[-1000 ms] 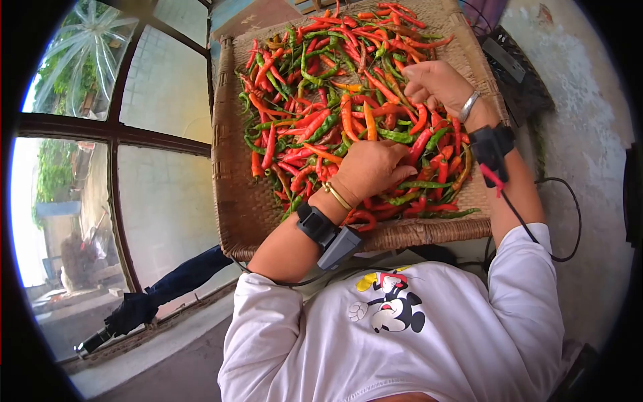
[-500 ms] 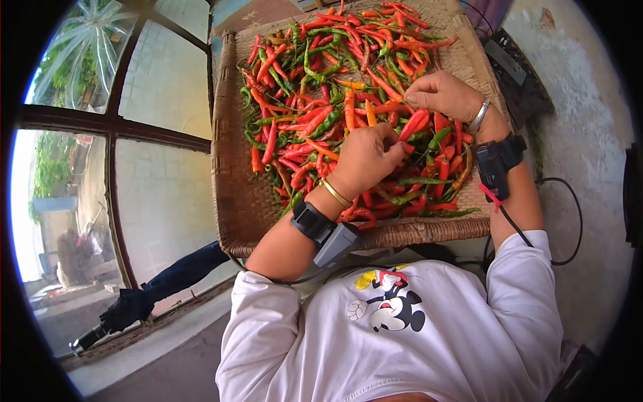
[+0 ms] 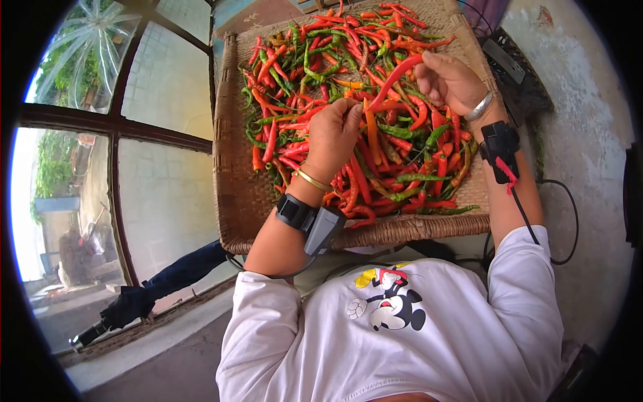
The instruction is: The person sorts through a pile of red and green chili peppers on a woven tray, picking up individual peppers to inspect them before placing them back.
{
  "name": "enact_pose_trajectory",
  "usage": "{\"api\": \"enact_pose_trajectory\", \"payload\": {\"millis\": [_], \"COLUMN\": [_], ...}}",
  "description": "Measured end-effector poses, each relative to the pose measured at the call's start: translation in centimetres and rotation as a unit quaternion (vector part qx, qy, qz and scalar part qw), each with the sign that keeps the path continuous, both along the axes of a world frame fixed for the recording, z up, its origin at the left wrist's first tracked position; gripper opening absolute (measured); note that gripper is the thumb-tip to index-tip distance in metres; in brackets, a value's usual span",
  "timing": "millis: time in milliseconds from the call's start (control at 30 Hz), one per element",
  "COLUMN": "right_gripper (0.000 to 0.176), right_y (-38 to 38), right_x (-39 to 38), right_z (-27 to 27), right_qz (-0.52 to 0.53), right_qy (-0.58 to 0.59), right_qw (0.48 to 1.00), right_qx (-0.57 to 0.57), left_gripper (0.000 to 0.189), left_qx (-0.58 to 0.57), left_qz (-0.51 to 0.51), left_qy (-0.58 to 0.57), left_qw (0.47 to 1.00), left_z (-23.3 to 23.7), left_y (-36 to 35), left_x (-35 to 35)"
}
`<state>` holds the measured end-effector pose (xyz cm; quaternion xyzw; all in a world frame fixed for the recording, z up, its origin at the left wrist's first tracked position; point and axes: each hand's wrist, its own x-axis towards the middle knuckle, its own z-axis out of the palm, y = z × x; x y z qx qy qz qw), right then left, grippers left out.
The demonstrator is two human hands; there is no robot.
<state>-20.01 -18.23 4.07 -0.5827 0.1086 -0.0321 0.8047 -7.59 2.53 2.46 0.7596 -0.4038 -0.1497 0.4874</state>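
Red, green and orange chili peppers (image 3: pixel 321 124) lie heaped in a woven basket tray (image 3: pixel 231 194). My right hand (image 3: pixel 450 82), over the right part of the heap, pinches one end of a long red chili pepper (image 3: pixel 395 80) between thumb and fingers. That pepper slants down and left toward my left hand (image 3: pixel 335 130). My left hand is closed in a pinch above the middle of the heap, beside an upright orange chili pepper (image 3: pixel 372 134). What its fingertips hold, if anything, I cannot make out.
A window (image 3: pixel 117 127) with a dark frame stands on the left. A folded dark umbrella (image 3: pixel 167 275) leans below it. A black crate (image 3: pixel 516 67) is beyond the tray's right side. A cable (image 3: pixel 569 201) loops from the right wrist device (image 3: pixel 500 151).
My left hand has moved left and up, away from the peppers at the centre. My right hand has lifted slightly up and now holds a long red chili pepper.
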Motion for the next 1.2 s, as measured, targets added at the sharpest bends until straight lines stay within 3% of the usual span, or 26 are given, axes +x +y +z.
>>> {"api": "enact_pose_trajectory", "payload": {"millis": [67,100,133,167,233,267,333,400,500,533,567,600,733,800,867,1000,1067,1200], "right_gripper": [0.034,0.041,0.041,0.047,0.06,0.06,0.058,0.048,0.027,0.027,0.026,0.025,0.025,0.023,0.026,0.027,0.027,0.027], "right_y": [-1.0,-1.6,-1.7,-1.6,-1.3,-1.4,-1.3,-0.5,1.8,2.4,2.9,3.4,4.8,5.3,5.9,6.4,5.9,4.9], "right_x": [0.0,0.4,0.4,0.6,0.8,0.8,0.9,1.1,1.9,2.0,2.0,2.0,2.1,2.4,2.6,2.7,2.6,2.2], "right_z": [-0.6,-0.8,-1.1,-1.4,-2.0,-2.6,-3.0,-2.6,-1.2,-1.0,-0.8,-0.7,-0.9,-1.5,-1.6,-1.5,-1.4,-0.8], "right_qz": [-0.093,-0.069,-0.069,-0.13,-0.251,-0.251,-0.262,-0.243,-0.138,-0.138,-0.073,-0.007,0.03,0.028,0.002,-0.013,-0.028,-0.08], "right_qy": [-0.068,-0.095,-0.095,-0.053,0.04,0.04,0.081,0.081,0.098,0.099,0.108,0.116,0.175,0.181,0.169,0.14,0.125,0.057], "right_qw": [0.991,0.984,0.984,0.983,0.964,0.964,0.956,0.961,0.967,0.967,0.959,0.943,0.924,0.924,0.929,0.942,0.96,0.988], "right_qx": [0.061,0.131,0.131,0.117,0.072,0.072,-0.102,-0.106,-0.192,-0.192,-0.252,-0.311,-0.34,-0.335,-0.329,-0.305,-0.249,-0.118], "left_gripper": [0.019,0.019,0.021,0.023,0.025,0.027,0.029,0.032,0.048,0.05,0.052,0.052,0.053,0.053,0.049,0.041,0.031,0.028], "left_qx": [0.046,0.046,0.058,0.07,0.091,0.112,0.15,0.189,0.224,0.219,0.214,0.213,0.169,0.161,0.065,0.005,-0.003,0.119], "left_qz": [-0.019,-0.019,-0.031,-0.044,-0.046,-0.046,-0.045,-0.043,-0.043,-0.046,-0.049,-0.048,-0.036,-0.028,-0.051,-0.048,-0.063,-0.156], "left_qy": [-0.051,-0.052,-0.141,-0.229,-0.233,-0.238,-0.249,-0.258,-0.295,-0.299,-0.302,-0.301,-0.224,-0.179,-0.073,-0.021,0.111,0.018], "left_qw": [0.997,0.997,0.988,0.97,0.967,0.964,0.956,0.947,0.928,0.928,0.928,0.928,0.959,0.97,0.994,0.999,0.992,0.98], "left_z": [-0.9,-1.0,-1.1,-1.2,-1.2,-1.3,-0.9,-0.7,-0.8,-0.9,-0.9,-1.0,-1.2,-1.4,-1.6,-1.9,-0.8,-0.4], "left_y": [0.1,0.1,0.0,0.0,-0.1,-0.2,-0.5,-0.7,-1.1,-1.2,-1.2,-1.2,-1.1,-1.2,-1.1,-1.2,-1.0,-0.8], "left_x": [0.5,0.5,0.4,0.2,-0.2,-0.4,-0.8,-1.1,-1.5,-1.5,-1.6,-1.6,-1.4,-1.1,-0.8,-1.0,-1.5,-1.3]}}
